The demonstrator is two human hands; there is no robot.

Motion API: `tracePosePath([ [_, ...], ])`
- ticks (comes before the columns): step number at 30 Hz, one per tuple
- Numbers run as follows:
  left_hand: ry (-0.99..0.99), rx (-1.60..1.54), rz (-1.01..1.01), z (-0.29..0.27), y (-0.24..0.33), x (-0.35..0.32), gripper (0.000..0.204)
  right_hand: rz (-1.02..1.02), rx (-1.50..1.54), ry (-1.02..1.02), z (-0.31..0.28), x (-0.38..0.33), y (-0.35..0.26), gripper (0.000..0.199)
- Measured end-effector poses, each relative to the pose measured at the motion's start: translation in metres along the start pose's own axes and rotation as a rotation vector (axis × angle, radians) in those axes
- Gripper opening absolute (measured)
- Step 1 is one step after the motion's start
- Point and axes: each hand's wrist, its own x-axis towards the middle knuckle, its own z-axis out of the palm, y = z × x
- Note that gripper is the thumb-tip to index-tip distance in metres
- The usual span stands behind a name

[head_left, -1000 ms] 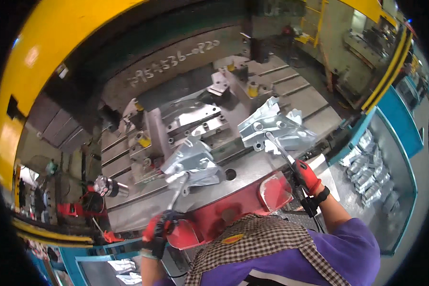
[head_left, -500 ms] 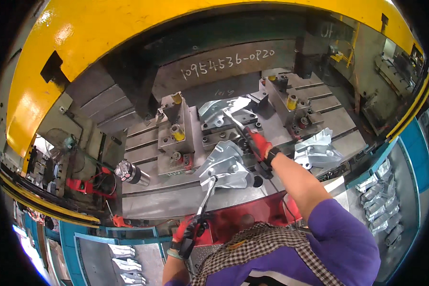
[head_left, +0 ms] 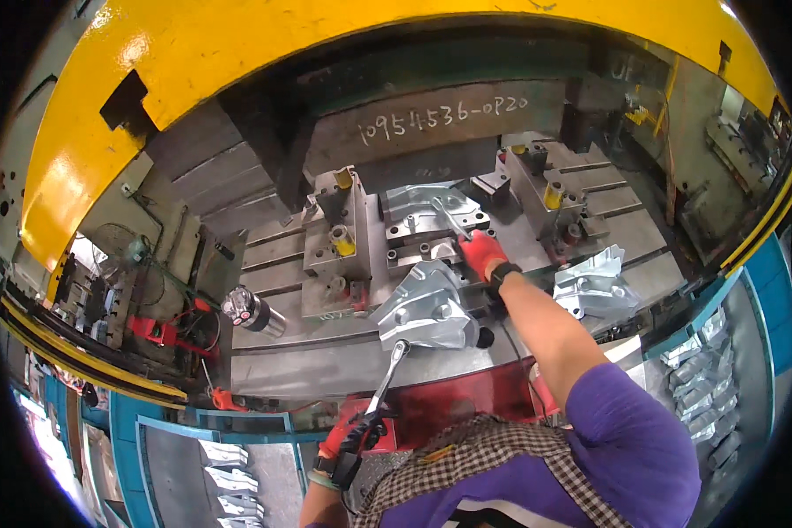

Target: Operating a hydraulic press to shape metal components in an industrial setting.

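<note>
In my left hand (head_left: 352, 429), low in front of me, is a long silver hand tool (head_left: 385, 378) with a rounded head and black grip. Its head is at the near edge of a formed sheet-metal part (head_left: 427, 308) on the press bed; whether they touch, I cannot tell. My right hand (head_left: 484, 253), red-gloved like the left, reaches out and closes round a second silver hand tool (head_left: 450, 216). That tool's tip lies over another sheet-metal part (head_left: 407, 202), which sits on the die block (head_left: 453, 222) in the middle.
A third formed part (head_left: 597, 286) lies on the bed at right. Die blocks with yellow posts (head_left: 343, 242) flank the middle. A steel canister (head_left: 253, 312) lies at left. Bins at lower left (head_left: 233, 480) and right (head_left: 708, 387) hold more parts. The yellow press frame (head_left: 264, 44) arches overhead.
My right hand has reached farther in, toward the die block. The left tool's head has drawn back from over the near part to its edge. The view has shifted slightly.
</note>
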Motion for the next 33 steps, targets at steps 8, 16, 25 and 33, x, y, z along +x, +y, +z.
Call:
tracePosePath([
  [8, -0.202, 0.510, -0.166, -0.022, -0.027, -0.044, 0.053, -0.117, 0.001, -0.584, -0.092, -0.186, 0.052, 0.050],
  [16, -0.170, 1.256, 0.278, -0.012, -0.050, -0.045, 0.057, -0.389, -0.411, -0.369, -0.062, -0.342, 0.225, 0.055],
  [25, -0.139, 1.265, -0.025, -0.014, -0.066, -0.026, 0.061, -0.405, -0.395, -0.381, -0.029, -0.322, 0.249, 0.067],
  [33, -0.137, 1.283, 0.001, -0.002, -0.058, -0.030, 0.061, -0.519, -0.322, -0.322, -0.030, -0.317, 0.247, 0.069],
])
